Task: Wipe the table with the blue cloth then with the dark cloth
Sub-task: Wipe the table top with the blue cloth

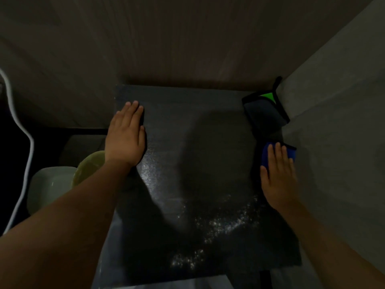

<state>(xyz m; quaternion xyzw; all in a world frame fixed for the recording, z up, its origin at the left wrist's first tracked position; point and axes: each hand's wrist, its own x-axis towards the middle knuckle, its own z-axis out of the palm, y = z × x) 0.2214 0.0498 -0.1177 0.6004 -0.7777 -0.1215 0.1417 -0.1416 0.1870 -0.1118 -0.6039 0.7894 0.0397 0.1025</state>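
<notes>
A small dark table fills the middle of the dim view, with pale crumbs or powder scattered near its front right. The blue cloth lies at the right edge, and my right hand rests flat on it, fingers extended over the fabric. Behind it, in the far right corner, sits the folded dark cloth with a green patch and black trim. My left hand lies flat and open on the table's left edge, holding nothing.
Walls close in behind the table and along its right side. To the left, below table height, stand a white container and a pale green round object. A white cable runs down the far left.
</notes>
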